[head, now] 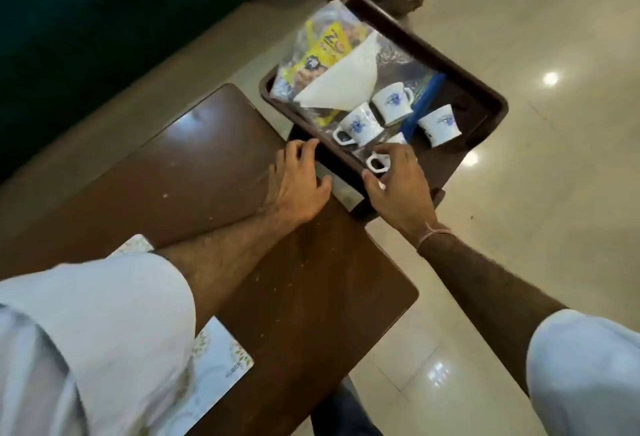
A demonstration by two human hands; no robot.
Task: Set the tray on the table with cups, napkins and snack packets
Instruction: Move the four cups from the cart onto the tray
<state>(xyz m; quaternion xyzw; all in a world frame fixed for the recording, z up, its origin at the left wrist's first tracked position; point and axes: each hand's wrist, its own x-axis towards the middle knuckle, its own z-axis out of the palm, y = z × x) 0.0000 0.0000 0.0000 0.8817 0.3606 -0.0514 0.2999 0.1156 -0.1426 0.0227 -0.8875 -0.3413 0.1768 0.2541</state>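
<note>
head view: left hand (298,183) fingers hook the tray (433,51) rim, right hand (396,186) fingers clamp a cup (375,163), three cups (391,103) crowding it.

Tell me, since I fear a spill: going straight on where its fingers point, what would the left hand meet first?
The near rim of the tray; the left hand seems to have its fingers hooked on it. Beyond, probably the plastic-covered cup, though depth is unclear.
</note>
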